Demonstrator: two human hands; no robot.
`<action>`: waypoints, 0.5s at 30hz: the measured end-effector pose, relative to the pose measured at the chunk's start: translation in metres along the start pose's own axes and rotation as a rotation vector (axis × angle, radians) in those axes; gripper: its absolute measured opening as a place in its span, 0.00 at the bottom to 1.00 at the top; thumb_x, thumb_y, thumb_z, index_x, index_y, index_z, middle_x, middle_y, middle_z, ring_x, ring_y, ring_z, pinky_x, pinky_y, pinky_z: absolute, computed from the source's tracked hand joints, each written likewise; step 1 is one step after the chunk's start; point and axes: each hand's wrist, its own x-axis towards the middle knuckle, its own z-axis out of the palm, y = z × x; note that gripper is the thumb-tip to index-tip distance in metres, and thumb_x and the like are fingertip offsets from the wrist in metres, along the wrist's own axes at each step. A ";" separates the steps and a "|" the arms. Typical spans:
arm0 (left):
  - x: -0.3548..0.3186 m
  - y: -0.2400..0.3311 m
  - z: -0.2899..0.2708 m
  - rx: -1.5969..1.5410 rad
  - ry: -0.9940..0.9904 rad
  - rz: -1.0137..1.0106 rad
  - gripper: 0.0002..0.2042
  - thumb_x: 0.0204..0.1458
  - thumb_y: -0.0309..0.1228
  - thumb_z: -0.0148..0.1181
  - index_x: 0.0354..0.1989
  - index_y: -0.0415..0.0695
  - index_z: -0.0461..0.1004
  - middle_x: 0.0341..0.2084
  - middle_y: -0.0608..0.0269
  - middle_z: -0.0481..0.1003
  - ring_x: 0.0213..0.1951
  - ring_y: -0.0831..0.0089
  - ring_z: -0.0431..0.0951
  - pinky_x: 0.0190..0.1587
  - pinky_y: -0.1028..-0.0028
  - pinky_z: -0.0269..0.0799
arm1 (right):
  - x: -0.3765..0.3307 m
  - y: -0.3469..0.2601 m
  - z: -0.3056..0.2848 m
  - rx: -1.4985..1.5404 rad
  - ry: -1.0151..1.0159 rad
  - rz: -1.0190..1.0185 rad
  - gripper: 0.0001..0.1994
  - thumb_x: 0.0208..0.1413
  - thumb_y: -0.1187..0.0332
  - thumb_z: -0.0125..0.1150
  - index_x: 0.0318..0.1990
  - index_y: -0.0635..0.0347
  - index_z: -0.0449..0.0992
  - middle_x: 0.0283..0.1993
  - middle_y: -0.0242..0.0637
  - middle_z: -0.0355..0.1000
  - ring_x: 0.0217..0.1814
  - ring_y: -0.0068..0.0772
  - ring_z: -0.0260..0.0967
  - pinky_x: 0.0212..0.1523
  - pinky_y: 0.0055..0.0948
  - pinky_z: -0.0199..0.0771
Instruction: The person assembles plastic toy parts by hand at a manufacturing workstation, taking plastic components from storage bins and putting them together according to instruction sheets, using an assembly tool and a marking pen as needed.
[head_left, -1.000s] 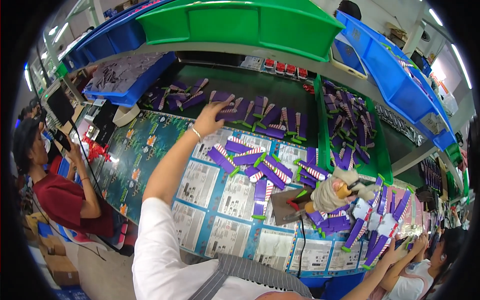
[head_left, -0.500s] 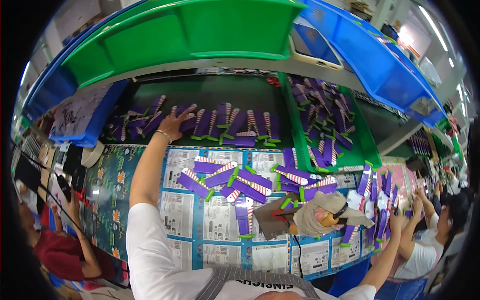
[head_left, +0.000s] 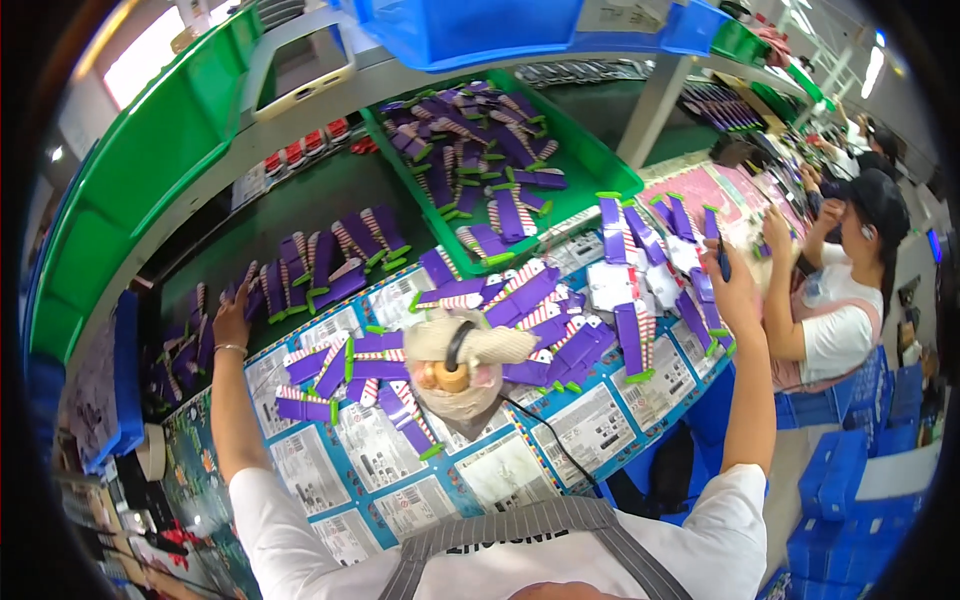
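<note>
My left hand (head_left: 232, 320) reaches to the left end of a row of purple plastic pieces (head_left: 310, 268) with red-and-white striped sides and green ends. Its fingers are apart and close against the end piece; no piece shows lifted in them. At the right, my right hand (head_left: 740, 285) is closed on a slim dark tool (head_left: 722, 260), partly hidden by the fingers. Beside that hand lie purple pieces joined to white parts (head_left: 612, 288). Between my arms sits a cloth-wrapped object (head_left: 460, 365) with a black band and a tan round knob.
A green bin (head_left: 590, 200) holds many purple pieces behind the table. More loose pieces (head_left: 560, 340) lie on the paper-covered tabletop (head_left: 410, 505). A black cable (head_left: 550, 435) crosses the front. Another person (head_left: 845, 270) works at the right. Green and blue trays (head_left: 460, 30) hang overhead.
The view has swung to the right, bringing the green bin and the neighbouring person nearer the middle. My left hand stays by the row's left end; my right hand still holds the dark tool.
</note>
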 end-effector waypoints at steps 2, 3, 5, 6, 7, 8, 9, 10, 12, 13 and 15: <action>0.002 -0.009 0.003 -0.034 0.010 -0.084 0.38 0.40 0.21 0.58 0.61 0.65 0.53 0.38 0.49 0.74 0.36 0.52 0.77 0.36 0.57 0.74 | -0.002 -0.042 0.013 0.490 -0.232 0.094 0.13 0.58 0.71 0.49 0.49 0.66 0.67 0.26 0.30 0.68 0.26 0.19 0.62 0.31 0.20 0.63; 0.005 -0.010 0.004 -0.097 0.078 -0.128 0.37 0.40 0.22 0.59 0.61 0.63 0.54 0.35 0.51 0.74 0.35 0.52 0.76 0.35 0.57 0.74 | -0.002 -0.062 0.021 0.633 -0.314 0.084 0.15 0.56 0.69 0.51 0.50 0.65 0.67 0.25 0.29 0.66 0.25 0.19 0.60 0.29 0.19 0.60; 0.008 0.002 -0.016 -0.230 0.166 -0.241 0.34 0.39 0.25 0.59 0.59 0.59 0.57 0.34 0.53 0.75 0.35 0.51 0.76 0.35 0.56 0.73 | 0.003 -0.107 0.045 0.711 -0.505 0.131 0.20 0.55 0.67 0.54 0.53 0.66 0.65 0.26 0.28 0.65 0.25 0.18 0.61 0.30 0.18 0.60; 0.011 0.013 -0.032 -0.310 0.191 -0.307 0.32 0.39 0.26 0.58 0.57 0.58 0.59 0.35 0.54 0.75 0.36 0.50 0.76 0.36 0.57 0.73 | 0.008 -0.126 0.059 0.709 -0.565 0.110 0.20 0.55 0.67 0.54 0.54 0.66 0.64 0.28 0.28 0.65 0.26 0.17 0.61 0.31 0.18 0.60; 0.010 0.005 -0.040 -0.410 0.290 -0.365 0.31 0.39 0.26 0.59 0.57 0.58 0.60 0.37 0.53 0.75 0.37 0.49 0.75 0.37 0.57 0.73 | 0.016 -0.144 0.081 0.781 -0.630 0.075 0.20 0.55 0.67 0.54 0.54 0.65 0.64 0.29 0.28 0.65 0.27 0.17 0.61 0.31 0.18 0.61; 0.012 0.006 -0.042 -0.524 0.392 -0.408 0.31 0.38 0.27 0.59 0.56 0.58 0.61 0.40 0.53 0.75 0.39 0.48 0.75 0.38 0.57 0.73 | 0.027 -0.162 0.099 0.825 -0.716 0.027 0.18 0.54 0.70 0.53 0.53 0.64 0.66 0.29 0.28 0.65 0.28 0.18 0.60 0.33 0.20 0.62; 0.016 0.022 -0.057 -0.578 0.395 -0.553 0.28 0.39 0.28 0.60 0.53 0.51 0.64 0.40 0.53 0.75 0.40 0.52 0.76 0.41 0.62 0.73 | 0.036 -0.176 0.121 0.874 -0.750 0.094 0.17 0.54 0.70 0.53 0.52 0.64 0.66 0.29 0.28 0.66 0.28 0.19 0.61 0.33 0.21 0.62; 0.016 0.016 -0.054 -0.781 0.468 -0.549 0.25 0.39 0.29 0.61 0.51 0.46 0.66 0.39 0.53 0.76 0.41 0.56 0.77 0.43 0.64 0.72 | 0.047 -0.193 0.145 0.956 -0.806 0.119 0.16 0.53 0.70 0.54 0.50 0.63 0.67 0.30 0.29 0.67 0.29 0.20 0.62 0.33 0.22 0.63; 0.019 0.025 -0.056 -1.211 0.482 -0.591 0.22 0.38 0.33 0.65 0.41 0.34 0.70 0.36 0.58 0.77 0.38 0.69 0.77 0.43 0.71 0.70 | 0.066 -0.224 0.194 0.948 -0.836 0.118 0.16 0.53 0.68 0.54 0.49 0.61 0.67 0.35 0.30 0.69 0.35 0.22 0.66 0.33 0.24 0.65; 0.020 0.033 -0.057 -1.283 0.406 -0.638 0.21 0.38 0.34 0.66 0.40 0.34 0.72 0.35 0.59 0.77 0.36 0.69 0.76 0.42 0.72 0.69 | 0.073 -0.238 0.216 0.872 -0.861 0.133 0.16 0.53 0.68 0.53 0.50 0.60 0.67 0.37 0.31 0.69 0.36 0.23 0.66 0.33 0.25 0.66; 0.022 0.037 -0.034 -1.497 0.244 -0.688 0.19 0.39 0.35 0.67 0.38 0.35 0.74 0.32 0.63 0.77 0.32 0.71 0.74 0.39 0.72 0.68 | 0.086 -0.256 0.269 0.744 -0.872 0.149 0.16 0.53 0.69 0.53 0.50 0.59 0.67 0.40 0.33 0.70 0.39 0.24 0.67 0.32 0.25 0.67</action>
